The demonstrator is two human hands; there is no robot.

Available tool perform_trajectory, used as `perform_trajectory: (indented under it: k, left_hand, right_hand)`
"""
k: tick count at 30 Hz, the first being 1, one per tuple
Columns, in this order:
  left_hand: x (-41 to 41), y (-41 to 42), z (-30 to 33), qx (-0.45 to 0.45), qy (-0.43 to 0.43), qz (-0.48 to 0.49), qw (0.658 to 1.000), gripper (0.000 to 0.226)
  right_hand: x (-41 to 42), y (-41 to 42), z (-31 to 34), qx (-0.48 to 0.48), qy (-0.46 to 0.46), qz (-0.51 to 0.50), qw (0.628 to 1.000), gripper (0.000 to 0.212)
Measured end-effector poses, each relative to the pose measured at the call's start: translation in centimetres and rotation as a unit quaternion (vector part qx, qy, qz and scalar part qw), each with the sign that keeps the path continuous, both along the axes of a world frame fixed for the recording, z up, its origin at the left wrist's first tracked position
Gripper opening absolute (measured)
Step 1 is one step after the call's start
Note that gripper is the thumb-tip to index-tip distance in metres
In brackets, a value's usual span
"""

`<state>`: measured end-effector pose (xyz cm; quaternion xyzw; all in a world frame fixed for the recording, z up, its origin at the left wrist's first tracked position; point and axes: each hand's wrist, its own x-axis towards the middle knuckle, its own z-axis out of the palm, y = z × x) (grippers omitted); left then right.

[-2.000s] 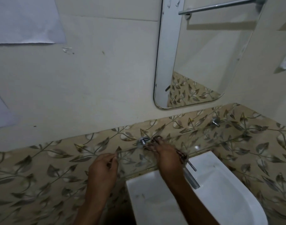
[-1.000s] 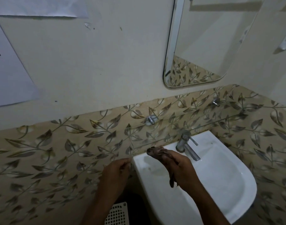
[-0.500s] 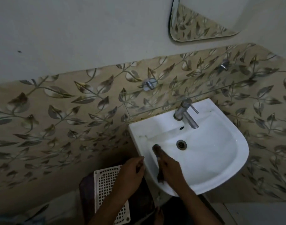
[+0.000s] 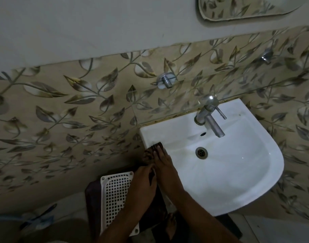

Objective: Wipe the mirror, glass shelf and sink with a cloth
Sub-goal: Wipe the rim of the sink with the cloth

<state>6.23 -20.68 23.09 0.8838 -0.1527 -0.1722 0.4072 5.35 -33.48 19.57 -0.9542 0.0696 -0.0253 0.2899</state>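
A white sink [image 4: 255, 181] hangs on the leaf-patterned wall, with a drain [image 4: 201, 152] in its bowl and a chrome tap [image 4: 210, 116] at the back. My right hand [image 4: 165, 166] presses a dark cloth [image 4: 151, 152] onto the sink's left rim. Just left of it, my left hand [image 4: 143, 185] touches the lower part of the same cloth. A glass shelf [image 4: 237, 92] runs along the wall above the sink on chrome brackets [image 4: 166, 80]. Only the mirror's bottom edge [image 4: 237, 9] shows at the top right.
A white perforated plastic basket [image 4: 113, 195] stands on the floor left of the sink, over something dark. My bare foot [image 4: 170, 225] shows below the sink. A blue object [image 4: 39, 218] lies on the floor at the lower left. The patterned tiles cover the lower wall.
The view has tilted down from the mirror and shelf to the sink. My right hand brought the cloth off the shelf onto the sink's left rim, and my left hand moved in against it.
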Motion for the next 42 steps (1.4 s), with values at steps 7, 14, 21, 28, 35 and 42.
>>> perform_trajectory:
  k: [7,14,21,28,35,42]
  left_hand:
    - [3.9,-1.8,0.4,-0.005,-0.020,0.057,0.998,0.033]
    - [6.2,-2.5,-0.5,0.025,-0.022,0.031,0.999,0.048]
    - [6.6,-3.6,-0.4,0.015,0.008,0.037,0.999,0.058]
    - [6.7,-4.0,-0.4,0.007,0.005,0.051,0.999,0.060]
    - [7.2,-4.1,-0.6,-0.021,0.025,0.070,0.997,0.060]
    - [6.3,-2.6,-0.4,-0.044,0.025,0.101,0.994,0.048]
  right_hand:
    - [6.9,-1.1,-0.5,-0.022,0.011,0.027,0.999,0.074]
    - [8.3,-4.2,-2.2,-0.057,-0.040,0.025,0.997,0.049]
    - [9.2,-10.2,-3.2,-0.080,-0.052,-0.066,0.993,0.047]
    - [11.3,-14.3,-3.1,-0.066,-0.045,-0.197,0.977,0.043]
    - [11.3,-6.0,-3.9,-0.042,-0.067,-0.168,0.983,0.050]
    - [7.9,-0.7,-2.6,0.000,-0.049,-0.008,0.999,0.056]
